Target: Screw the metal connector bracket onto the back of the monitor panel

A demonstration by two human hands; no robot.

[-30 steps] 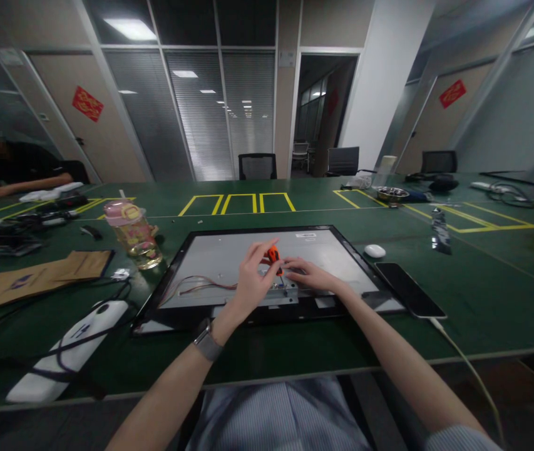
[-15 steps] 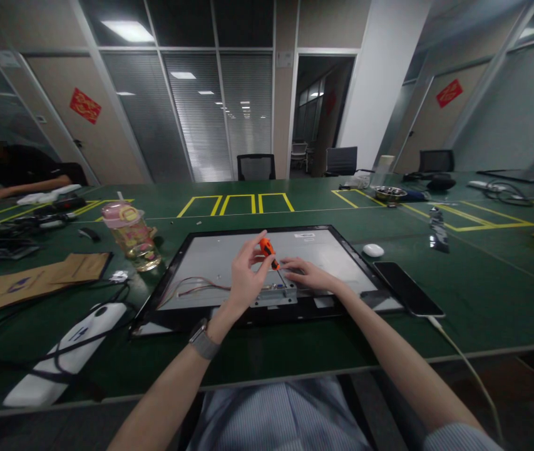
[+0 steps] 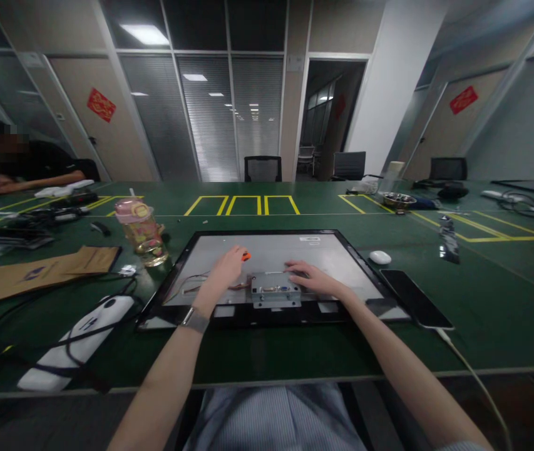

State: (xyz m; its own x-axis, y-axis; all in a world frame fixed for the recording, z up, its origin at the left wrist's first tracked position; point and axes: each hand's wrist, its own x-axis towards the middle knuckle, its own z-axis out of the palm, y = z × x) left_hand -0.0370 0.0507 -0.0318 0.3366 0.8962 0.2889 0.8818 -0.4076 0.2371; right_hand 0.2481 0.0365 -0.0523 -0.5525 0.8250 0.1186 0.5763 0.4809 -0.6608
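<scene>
A monitor panel [image 3: 342, 250] lies face down on the green table, with its grey metal back up. A small metal connector box [image 3: 276, 290] sits near its front edge. My left hand [image 3: 225, 268] rests low on the panel left of the box, closed on a small orange-handled screwdriver [image 3: 246, 255]. Only the orange tip shows past my fingers. My right hand [image 3: 311, 278] lies flat on the panel at the box's right corner, fingers stretched out. Thin coloured wires [image 3: 191, 285] run from the box toward the panel's left side.
A pink-lidded bottle [image 3: 142, 232] and brown envelope [image 3: 46, 270] lie left. A white device wrapped in black cable [image 3: 76, 341] sits front left. A white mouse [image 3: 380, 257] and a phone [image 3: 414, 298] with a cable lie right. Another person's arm [image 3: 36, 181] rests far left.
My left hand dropped from above the box and moved left, laying the screwdriver down toward the panel. The box is now uncovered. My right hand stayed put.
</scene>
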